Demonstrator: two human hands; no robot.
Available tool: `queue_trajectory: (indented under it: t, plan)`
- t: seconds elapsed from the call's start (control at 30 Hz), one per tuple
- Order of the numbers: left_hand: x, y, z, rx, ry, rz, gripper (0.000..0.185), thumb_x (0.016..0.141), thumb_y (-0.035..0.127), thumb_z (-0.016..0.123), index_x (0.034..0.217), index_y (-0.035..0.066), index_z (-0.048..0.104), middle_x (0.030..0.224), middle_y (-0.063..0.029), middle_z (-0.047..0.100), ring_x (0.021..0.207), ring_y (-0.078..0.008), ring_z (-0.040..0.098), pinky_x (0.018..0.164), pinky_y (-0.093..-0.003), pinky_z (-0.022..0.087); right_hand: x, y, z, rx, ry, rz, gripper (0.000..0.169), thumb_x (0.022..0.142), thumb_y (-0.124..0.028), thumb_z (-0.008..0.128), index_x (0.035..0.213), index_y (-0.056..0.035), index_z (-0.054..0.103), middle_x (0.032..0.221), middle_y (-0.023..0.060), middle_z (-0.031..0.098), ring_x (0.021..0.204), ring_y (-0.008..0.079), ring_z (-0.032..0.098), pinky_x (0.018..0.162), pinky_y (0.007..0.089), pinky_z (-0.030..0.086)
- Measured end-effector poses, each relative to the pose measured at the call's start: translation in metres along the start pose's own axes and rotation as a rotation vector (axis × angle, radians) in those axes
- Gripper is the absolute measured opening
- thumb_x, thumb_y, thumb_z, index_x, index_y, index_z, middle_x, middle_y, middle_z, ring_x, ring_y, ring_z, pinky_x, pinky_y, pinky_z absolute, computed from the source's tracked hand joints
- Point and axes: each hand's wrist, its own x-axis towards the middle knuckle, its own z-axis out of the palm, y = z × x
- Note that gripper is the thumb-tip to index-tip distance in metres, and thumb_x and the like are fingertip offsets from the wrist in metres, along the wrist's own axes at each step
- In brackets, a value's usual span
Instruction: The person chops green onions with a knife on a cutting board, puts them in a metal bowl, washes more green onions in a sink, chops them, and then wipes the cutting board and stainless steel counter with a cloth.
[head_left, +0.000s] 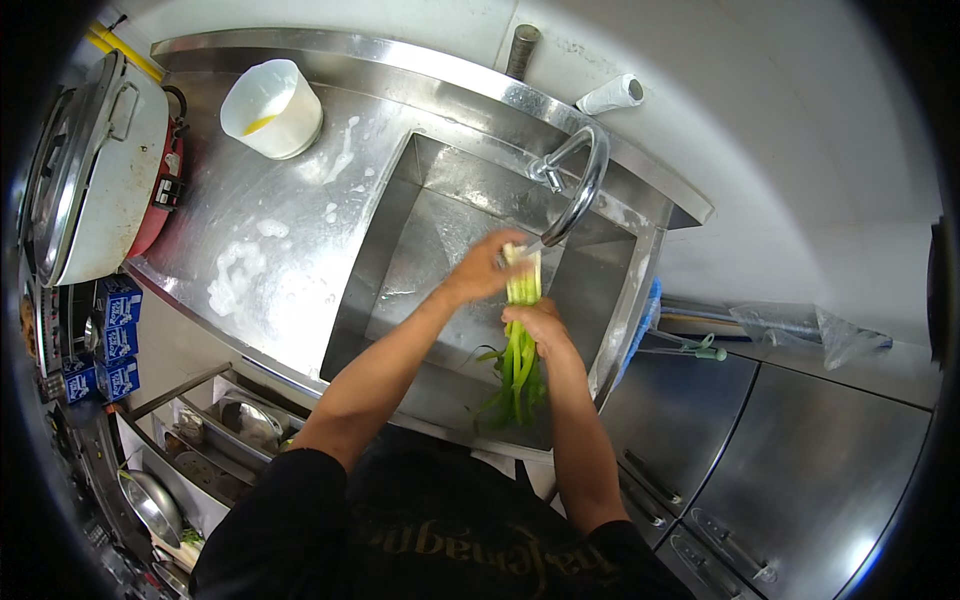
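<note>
A bunch of celery (523, 352) hangs over the stainless steel sink (450, 225), pale base up and green leaves down toward me. My right hand (541, 324) is closed around its stalks below the base. My left hand (484, 266), blurred by motion, is at the pale base with its fingers curved over it; the blur hides how firmly they touch. Directly above the base is the spout of the curved chrome faucet (596, 176), and water runs from it onto the celery. Part of the leaves lies in shadow near the sink's front wall.
A white plastic container (281, 124) with something yellow inside stands on the steel counter (247, 195), near patches of foam (236, 277). A large lidded pot (112, 172) is at far left. Steel cabinet doors (810, 450) are at right. Below left sits an open-topped compartmented unit (176, 491).
</note>
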Motion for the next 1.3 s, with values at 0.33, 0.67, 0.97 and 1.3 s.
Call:
queue_trajectory:
  t: [0.33,0.67,0.97,1.3]
  plan:
    - [0.010,-0.032,-0.030,0.059,-0.165,-0.240,0.028,0.085,-0.001,0.061,0.113,0.001,0.064,0.094,-0.0182,0.071,0.086,-0.0384,0.070,0.081,-0.0399,0.057,-0.006,0.002,0.013,-0.128,0.006,0.014,0.024,0.067,-0.007,0.078,0.085,0.0049,0.067,0.071,0.0124,0.066,0.058,0.0241,0.065,0.051,0.0389,0.052]
    - [0.019,0.011,-0.044,0.326,-0.726,-0.098,0.029,0.081,0.012,0.071,0.107,0.000,0.065,0.113,-0.0208,0.066,0.109,-0.0421,0.063,0.098,-0.0451,0.050,-0.024,-0.007,0.014,-0.328,0.024,-0.011,0.026,0.065,-0.010,0.079,0.083,0.0062,0.069,0.074,0.0135,0.069,0.063,0.0243,0.067,0.057,0.0379,0.053]
    - [0.015,0.012,-0.050,0.411,-0.757,0.039,0.019,0.088,0.014,0.069,0.096,-0.003,0.067,0.092,-0.0219,0.070,0.089,-0.0394,0.068,0.080,-0.0449,0.052,-0.022,0.002,0.003,-0.377,-0.031,-0.034,0.028,0.065,-0.009,0.078,0.087,0.0041,0.069,0.072,0.0113,0.067,0.063,0.0225,0.067,0.059,0.0373,0.054]
    - [-0.004,-0.011,-0.027,-0.127,-0.117,-0.478,0.024,0.096,0.023,0.071,0.097,0.000,0.065,0.080,-0.0058,0.063,0.075,-0.0122,0.059,0.065,-0.0309,0.049,-0.019,-0.005,0.001,-0.223,0.014,-0.069,0.036,0.070,-0.010,0.080,0.099,0.0074,0.070,0.082,0.0139,0.072,0.073,0.0232,0.070,0.064,0.0386,0.055]
